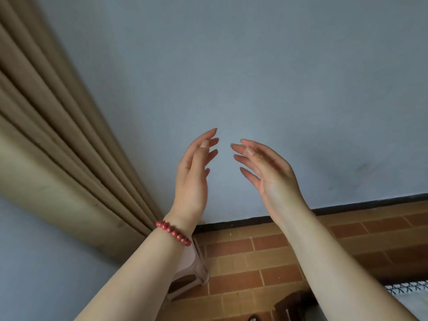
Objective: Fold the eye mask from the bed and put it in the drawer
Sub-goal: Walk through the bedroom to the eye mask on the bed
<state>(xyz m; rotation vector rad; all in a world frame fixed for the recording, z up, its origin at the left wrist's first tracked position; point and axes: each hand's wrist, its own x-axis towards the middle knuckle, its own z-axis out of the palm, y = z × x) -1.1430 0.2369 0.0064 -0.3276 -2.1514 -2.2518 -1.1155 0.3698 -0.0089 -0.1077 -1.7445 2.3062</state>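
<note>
Both of my hands are raised in front of a plain blue-grey wall, palms turned toward each other with a small gap between the fingertips. My left hand [194,172] has its fingers apart and holds nothing; a red bead bracelet [174,232] circles its wrist. My right hand [266,169] is likewise empty with fingers spread. No eye mask, bed or drawer appears in this view.
Beige curtains [53,144] hang at the left. Below the wall runs a dark baseboard [347,208] and a brick-pattern floor [254,262]. A pale stool-like object [196,267] stands behind my left forearm. Dark items [291,304] and a patterned white fabric edge [410,288] sit at the bottom right.
</note>
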